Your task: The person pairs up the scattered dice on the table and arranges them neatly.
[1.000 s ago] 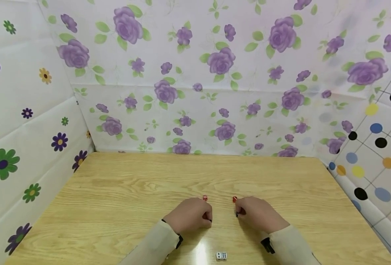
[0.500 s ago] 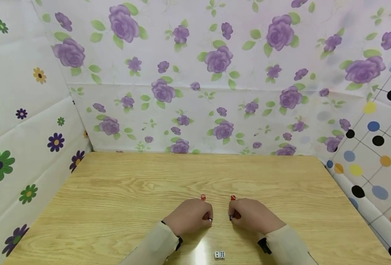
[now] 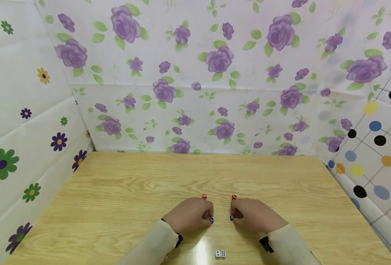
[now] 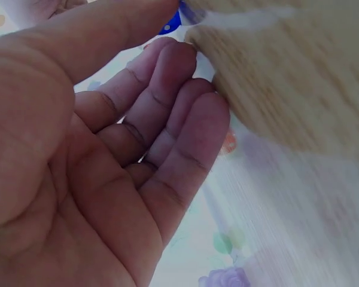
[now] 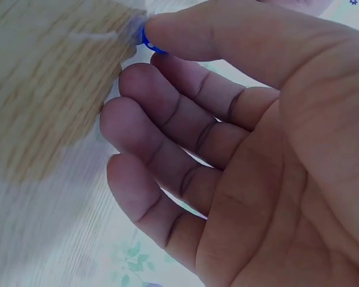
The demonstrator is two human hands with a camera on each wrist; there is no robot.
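Note:
My left hand (image 3: 190, 215) pinches a blue die (image 3: 211, 220) between thumb and finger, low over the wooden table. Opposite it, my right hand (image 3: 256, 215) pinches a second blue die (image 3: 232, 218), and a short gap parts the two dice. Just beyond the left knuckles sits a red die (image 3: 204, 196); another red die (image 3: 234, 197) lies right beyond the right fingers. In the left wrist view a bit of the blue die (image 4: 172, 24) shows under the thumb. The right wrist view likewise shows a sliver of blue die (image 5: 151, 42) at the thumb tip.
Two white dice (image 3: 220, 254) stand side by side near the table's front edge. The wood-grain table (image 3: 132, 184) is bordered by a flowered cloth (image 3: 195, 121) at the back, with patterned cloths on the left and right.
The right hand has shifted a little left, toward the left hand, with its blue die. Both blue dice show more clearly at the fingertips. The left hand has hardly moved.

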